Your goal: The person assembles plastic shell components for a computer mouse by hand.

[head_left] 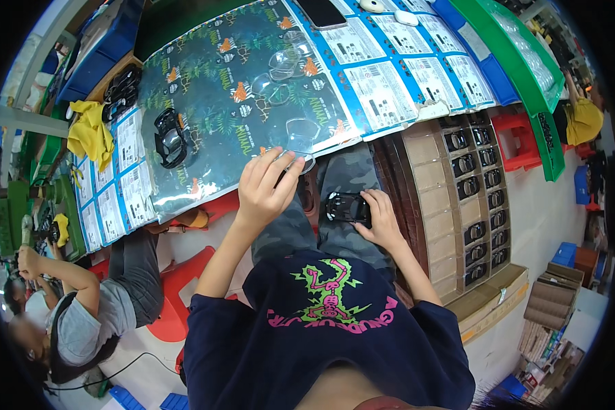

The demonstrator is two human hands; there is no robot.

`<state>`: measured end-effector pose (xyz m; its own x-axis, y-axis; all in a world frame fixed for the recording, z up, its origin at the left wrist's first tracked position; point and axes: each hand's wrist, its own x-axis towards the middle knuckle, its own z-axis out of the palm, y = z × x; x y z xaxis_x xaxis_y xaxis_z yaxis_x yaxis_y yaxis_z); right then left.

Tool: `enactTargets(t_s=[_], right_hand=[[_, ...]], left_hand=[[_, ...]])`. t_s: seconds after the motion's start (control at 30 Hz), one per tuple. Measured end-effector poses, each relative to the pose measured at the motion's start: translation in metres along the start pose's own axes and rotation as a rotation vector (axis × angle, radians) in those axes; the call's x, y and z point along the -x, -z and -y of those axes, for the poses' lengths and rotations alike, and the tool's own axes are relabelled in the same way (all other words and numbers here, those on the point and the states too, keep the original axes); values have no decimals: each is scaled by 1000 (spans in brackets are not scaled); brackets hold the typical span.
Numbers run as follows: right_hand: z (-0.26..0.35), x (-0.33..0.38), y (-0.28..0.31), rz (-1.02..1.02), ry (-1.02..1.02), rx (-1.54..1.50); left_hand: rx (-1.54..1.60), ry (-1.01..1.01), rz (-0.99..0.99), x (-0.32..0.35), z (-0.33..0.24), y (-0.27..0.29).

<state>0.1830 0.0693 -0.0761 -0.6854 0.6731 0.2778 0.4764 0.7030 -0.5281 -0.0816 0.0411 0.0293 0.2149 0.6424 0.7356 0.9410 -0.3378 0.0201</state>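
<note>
While the left hand [266, 188] rests with loose fingers on the clear blister shell [301, 137] at the edge of the printed card sheet [232, 89], the right hand [379, 219] grips the black toy car [345, 206] over the lap, at 3 o'clock of the left; the shell may slide off the edge, since its contact stays hidden under the fingers, and the car's far side cannot be seen

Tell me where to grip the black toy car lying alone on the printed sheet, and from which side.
Probably best to grip the black toy car across its two long flanks, coming straight down from above. It lies flat on the glossy printed jungle sheet with its length running away from the table edge, and both sides look free of neighbours.
</note>
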Motion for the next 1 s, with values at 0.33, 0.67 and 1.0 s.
enactTargets(t_s=[0.33,0.67,1.0], right_hand=[[52,-26,24,-357,-619,-1345],[80,-41,48,-375,-600,-1592],[90,-38,55,-389,-545,-1487]], left_hand=[[288,-86,-92,7,-65,-3],[384,-40,-10,1,-97,-13],[311,106,221,-8,-105,-12]])
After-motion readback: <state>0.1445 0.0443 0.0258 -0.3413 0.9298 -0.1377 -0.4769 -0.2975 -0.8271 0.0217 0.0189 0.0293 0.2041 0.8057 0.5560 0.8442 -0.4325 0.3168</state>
